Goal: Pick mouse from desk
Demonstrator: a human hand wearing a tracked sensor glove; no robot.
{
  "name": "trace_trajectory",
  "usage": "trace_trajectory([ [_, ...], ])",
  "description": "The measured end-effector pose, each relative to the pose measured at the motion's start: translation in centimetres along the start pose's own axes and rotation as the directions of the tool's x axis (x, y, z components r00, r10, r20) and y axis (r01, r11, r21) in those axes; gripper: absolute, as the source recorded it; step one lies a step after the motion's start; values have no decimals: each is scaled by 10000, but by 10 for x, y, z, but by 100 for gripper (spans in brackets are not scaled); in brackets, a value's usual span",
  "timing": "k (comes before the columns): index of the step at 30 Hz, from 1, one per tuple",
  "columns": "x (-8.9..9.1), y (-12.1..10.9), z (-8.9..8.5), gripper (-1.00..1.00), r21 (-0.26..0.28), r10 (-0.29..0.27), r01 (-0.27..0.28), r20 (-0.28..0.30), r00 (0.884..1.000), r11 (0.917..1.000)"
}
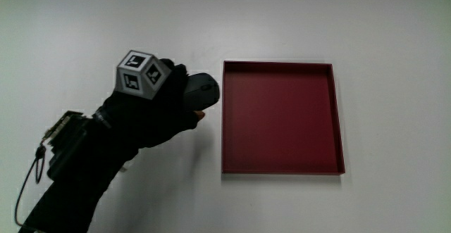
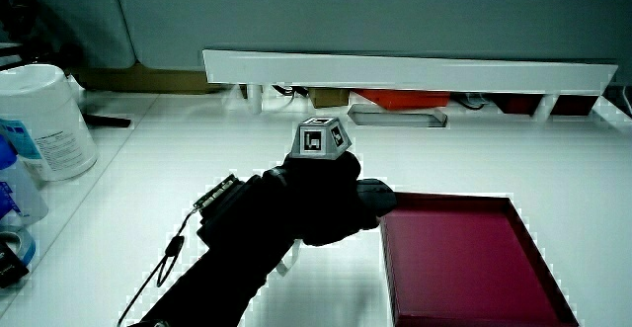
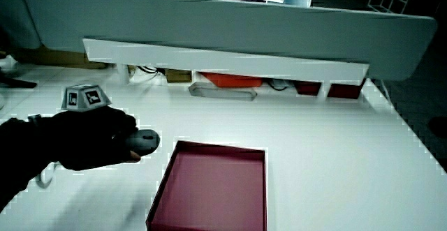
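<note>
grey mouse (image 1: 202, 91), dark red tray (image 1: 282, 168), white table (image 1: 394, 36)

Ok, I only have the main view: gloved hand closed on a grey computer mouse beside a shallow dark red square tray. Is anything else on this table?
Observer: Yes. A white cylindrical wipes tub stands near the table's edge in a side view.
Operator: Is the mouse lifted yet?
Observer: I cannot tell. In a side view the hand covers most of the grey computer mouse; only its rounded end shows, pointing toward the dark red square tray.
Operator: What is farther from the person than the tray?
Observer: A white shelf along a low grey partition, in both side views.
</note>
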Motion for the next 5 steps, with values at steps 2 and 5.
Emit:
trace_trajectory([
  [2,6,8,-4,100,231,-707,709,-62,9975,9972],
  [5,22,10,1,100,82,-580,580,-6,9983,9983],
])
